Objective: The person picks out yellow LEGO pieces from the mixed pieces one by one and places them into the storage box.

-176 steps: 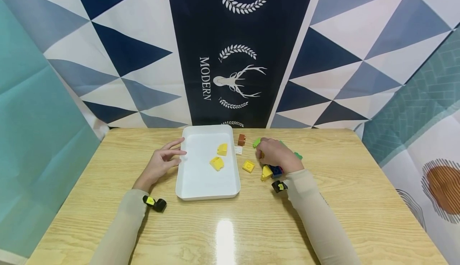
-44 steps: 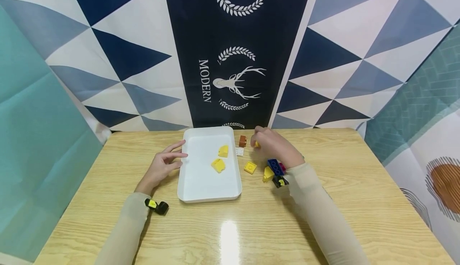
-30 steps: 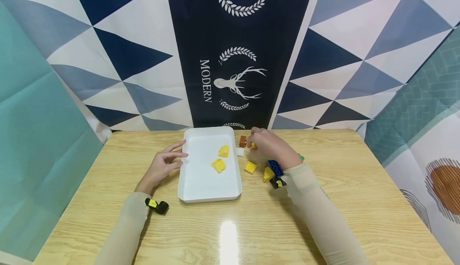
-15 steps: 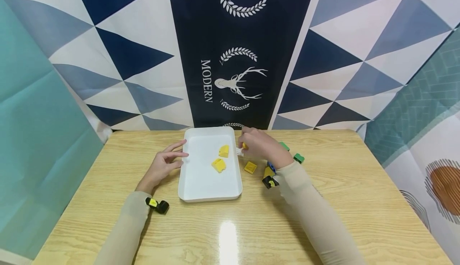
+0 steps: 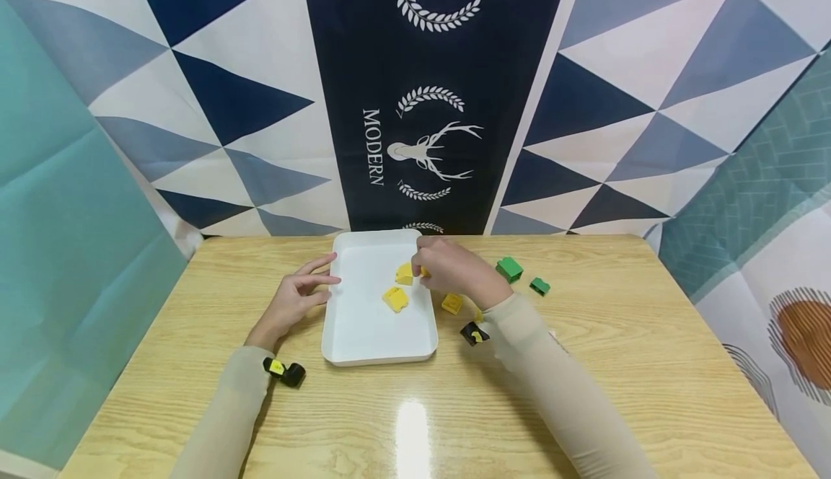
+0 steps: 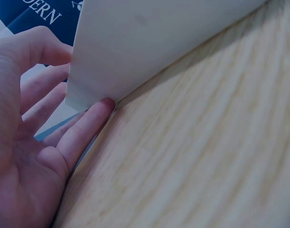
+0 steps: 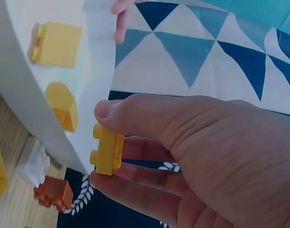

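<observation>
My right hand (image 5: 454, 268) pinches a small yellow toy brick (image 7: 107, 151) between thumb and fingertips. It is over the right rim of the white tray (image 5: 373, 336). Inside the tray lie two yellow pieces: a sloped one (image 5: 404, 274) close to my right fingers and a blocky one (image 5: 394, 299) nearer me. On the tray's left side, my left hand (image 5: 292, 300) touches the outer wall with its fingertips, the fingers spread. The left wrist view shows those fingers (image 6: 88, 128) against the wall at table level.
Right of the tray, a yellow brick (image 5: 452, 303) lies on the wooden table. A white brick (image 7: 33, 161) and a brown brick (image 7: 54, 192) sit beside the tray's wall. Two green bricks (image 5: 509, 269) are farther right. My right forearm covers other pieces.
My right hand has moved left from the loose bricks to above the tray's right rim, carrying a yellow brick. The left hand stays at the tray's left side.
</observation>
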The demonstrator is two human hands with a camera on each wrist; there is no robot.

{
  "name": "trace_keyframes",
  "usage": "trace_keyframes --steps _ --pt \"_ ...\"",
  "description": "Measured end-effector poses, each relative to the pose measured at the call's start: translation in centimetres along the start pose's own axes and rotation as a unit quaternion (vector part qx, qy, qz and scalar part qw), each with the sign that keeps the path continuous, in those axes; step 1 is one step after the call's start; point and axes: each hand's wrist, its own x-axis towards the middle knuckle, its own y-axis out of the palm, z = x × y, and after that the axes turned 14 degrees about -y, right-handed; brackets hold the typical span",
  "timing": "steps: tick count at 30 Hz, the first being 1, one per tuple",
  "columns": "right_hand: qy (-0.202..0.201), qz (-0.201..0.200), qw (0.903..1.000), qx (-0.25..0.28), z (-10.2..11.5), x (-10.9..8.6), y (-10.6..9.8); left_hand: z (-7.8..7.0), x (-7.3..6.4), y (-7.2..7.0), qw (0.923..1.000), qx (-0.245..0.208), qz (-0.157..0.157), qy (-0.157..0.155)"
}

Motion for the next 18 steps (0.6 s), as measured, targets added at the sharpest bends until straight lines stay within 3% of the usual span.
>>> trace_keyframes --steps 18 --pt "-0.014 0.046 0.9985 0.027 2.4 1.7 1.2 0.0 0.0 0.0 1.0 0.004 0.003 -0.003"
